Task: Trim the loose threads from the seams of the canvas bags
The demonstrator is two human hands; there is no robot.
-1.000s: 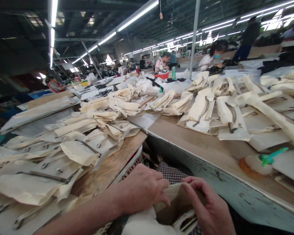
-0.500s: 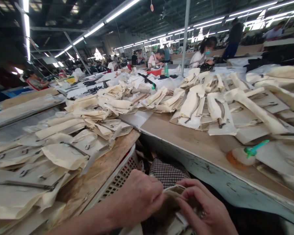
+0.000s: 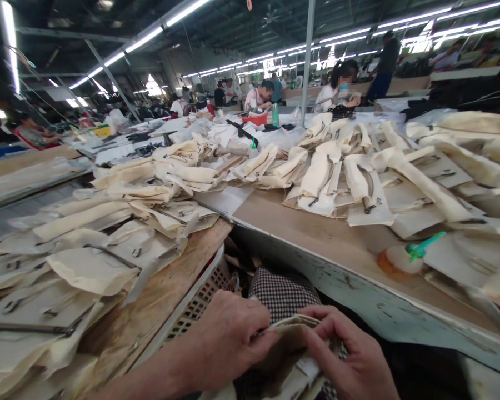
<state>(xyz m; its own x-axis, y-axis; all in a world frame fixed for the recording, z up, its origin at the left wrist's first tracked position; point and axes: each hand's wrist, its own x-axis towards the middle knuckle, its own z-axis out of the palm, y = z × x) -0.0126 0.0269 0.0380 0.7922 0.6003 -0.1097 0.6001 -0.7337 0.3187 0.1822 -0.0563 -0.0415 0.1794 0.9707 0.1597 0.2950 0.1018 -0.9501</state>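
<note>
A cream fabric piece (image 3: pixel 289 341) with a folded, layered edge is held low in front of me, over a black-and-white checked cloth (image 3: pixel 281 289). My left hand (image 3: pixel 229 339) is closed in a pinch on the left end of its edge. My right hand (image 3: pixel 350 353) grips the right part of the same edge between thumb and fingers. Lower folds of the piece hang beneath my hands and are partly hidden.
Cream pieces with dark zippers cover the wooden table (image 3: pixel 148 294) at left and much of the bench (image 3: pixel 270 214). A white basket (image 3: pixel 198 303) stands beside my left arm. A green-tipped bottle (image 3: pixel 404 258) lies at right. Several people work further back.
The view has shifted slightly to the right. The left fingers have moved a little along the edge, and more of the cream fabric shows between my hands.
</note>
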